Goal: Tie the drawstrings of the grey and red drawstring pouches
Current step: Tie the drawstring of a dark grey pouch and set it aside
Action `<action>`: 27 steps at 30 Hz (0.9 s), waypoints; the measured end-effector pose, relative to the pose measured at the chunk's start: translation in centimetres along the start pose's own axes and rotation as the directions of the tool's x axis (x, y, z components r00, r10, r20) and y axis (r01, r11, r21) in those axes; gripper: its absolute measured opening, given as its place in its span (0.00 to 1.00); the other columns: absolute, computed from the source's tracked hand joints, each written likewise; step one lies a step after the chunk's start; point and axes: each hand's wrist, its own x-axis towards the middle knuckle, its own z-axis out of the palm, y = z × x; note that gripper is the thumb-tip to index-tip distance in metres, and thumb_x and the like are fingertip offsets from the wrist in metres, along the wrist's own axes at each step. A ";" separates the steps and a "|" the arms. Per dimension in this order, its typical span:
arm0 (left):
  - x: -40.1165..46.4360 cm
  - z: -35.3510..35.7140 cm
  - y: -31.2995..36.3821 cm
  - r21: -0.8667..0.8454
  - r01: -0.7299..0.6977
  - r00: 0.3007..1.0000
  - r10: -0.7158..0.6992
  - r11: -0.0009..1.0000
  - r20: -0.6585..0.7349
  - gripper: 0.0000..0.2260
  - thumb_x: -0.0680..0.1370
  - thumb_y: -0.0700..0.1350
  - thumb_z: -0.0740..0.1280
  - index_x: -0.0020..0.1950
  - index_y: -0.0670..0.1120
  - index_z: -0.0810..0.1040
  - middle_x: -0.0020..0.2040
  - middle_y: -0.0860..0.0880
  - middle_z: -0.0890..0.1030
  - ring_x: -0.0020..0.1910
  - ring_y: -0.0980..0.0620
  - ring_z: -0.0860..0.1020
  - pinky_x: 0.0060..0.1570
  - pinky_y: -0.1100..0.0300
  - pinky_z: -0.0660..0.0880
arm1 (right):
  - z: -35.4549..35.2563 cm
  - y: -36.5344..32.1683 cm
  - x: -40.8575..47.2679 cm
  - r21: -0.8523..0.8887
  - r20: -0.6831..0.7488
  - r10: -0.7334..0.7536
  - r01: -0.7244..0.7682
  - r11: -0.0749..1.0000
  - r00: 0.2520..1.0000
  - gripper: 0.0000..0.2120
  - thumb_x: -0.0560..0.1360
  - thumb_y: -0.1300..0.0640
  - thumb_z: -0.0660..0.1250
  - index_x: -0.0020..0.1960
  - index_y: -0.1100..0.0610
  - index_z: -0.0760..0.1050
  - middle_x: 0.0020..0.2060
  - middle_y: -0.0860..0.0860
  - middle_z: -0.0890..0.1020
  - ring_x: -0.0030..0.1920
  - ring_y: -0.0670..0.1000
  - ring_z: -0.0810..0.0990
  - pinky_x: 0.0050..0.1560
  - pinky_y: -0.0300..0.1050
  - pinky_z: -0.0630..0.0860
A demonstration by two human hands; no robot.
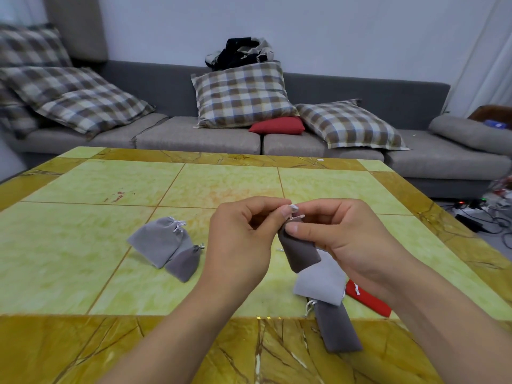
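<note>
Fingers (289, 214) pinch one dark grey pouch's (300, 252) drawstring (294, 209); five lie tabled.

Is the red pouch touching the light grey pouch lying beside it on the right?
Cannot tell. In the head view the right hand and wrist cover where the red pouch meets the light grey pouch.

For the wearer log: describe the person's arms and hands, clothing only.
Both forearms are bare right to the bottom of the frame, with no sleeve in view. The left hand and right hand wear no gloves, rings, watch or bracelet. Fingernails are short and unpainted.
</note>
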 end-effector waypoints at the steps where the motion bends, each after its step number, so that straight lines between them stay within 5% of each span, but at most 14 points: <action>1: 0.0 0.1 0.1 -0.061 0.043 0.999 -0.043 0.997 0.006 0.06 0.76 0.40 0.71 0.46 0.50 0.86 0.41 0.54 0.87 0.44 0.59 0.84 0.46 0.64 0.80 | 0.1 0.1 0.0 0.007 -0.014 -0.002 0.002 1.000 1.000 0.11 0.68 0.68 0.74 0.49 0.62 0.84 0.43 0.58 0.87 0.45 0.54 0.86 0.47 0.42 0.83; 6: 0.1 0.0 0.4 -0.319 0.198 0.980 -0.187 0.927 0.064 0.06 0.77 0.38 0.69 0.50 0.45 0.85 0.45 0.49 0.87 0.47 0.54 0.85 0.47 0.65 0.79 | 0.8 0.4 0.1 0.046 -0.071 -0.062 0.066 0.997 0.996 0.11 0.69 0.70 0.73 0.50 0.61 0.84 0.44 0.57 0.87 0.45 0.52 0.86 0.46 0.42 0.82; 10: 0.0 0.1 0.6 -0.211 0.092 0.996 -0.088 0.973 0.027 0.08 0.77 0.40 0.69 0.51 0.50 0.85 0.47 0.54 0.87 0.50 0.61 0.83 0.50 0.68 0.78 | 1.1 0.6 0.1 0.071 -0.115 -0.065 0.074 0.995 0.991 0.11 0.71 0.68 0.71 0.52 0.59 0.84 0.46 0.57 0.87 0.48 0.55 0.86 0.53 0.50 0.82; 15: -0.2 0.1 0.5 -0.025 -0.083 0.995 0.082 0.996 -0.064 0.10 0.76 0.39 0.70 0.50 0.54 0.84 0.46 0.57 0.85 0.48 0.64 0.82 0.47 0.72 0.76 | 1.4 0.3 -0.1 0.156 -0.106 -0.007 0.023 0.987 0.994 0.09 0.74 0.67 0.69 0.51 0.60 0.85 0.46 0.58 0.87 0.49 0.56 0.85 0.53 0.48 0.81; 22: -0.3 0.4 0.5 -0.072 -0.077 0.995 0.072 0.994 -0.068 0.09 0.76 0.38 0.70 0.48 0.52 0.85 0.44 0.57 0.86 0.47 0.63 0.83 0.47 0.69 0.77 | 0.9 -0.2 -0.1 0.343 -0.006 0.170 -0.157 0.926 0.985 0.10 0.75 0.61 0.68 0.54 0.63 0.84 0.50 0.59 0.85 0.49 0.55 0.82 0.56 0.53 0.76; 27: -0.2 0.4 0.8 -0.128 -0.040 0.999 0.043 0.991 0.024 0.07 0.77 0.38 0.69 0.47 0.48 0.85 0.43 0.54 0.86 0.45 0.60 0.83 0.45 0.68 0.77 | 0.4 -0.3 0.0 0.476 0.102 0.324 -0.332 0.814 0.940 0.11 0.73 0.61 0.69 0.55 0.61 0.83 0.36 0.53 0.83 0.34 0.47 0.78 0.33 0.39 0.77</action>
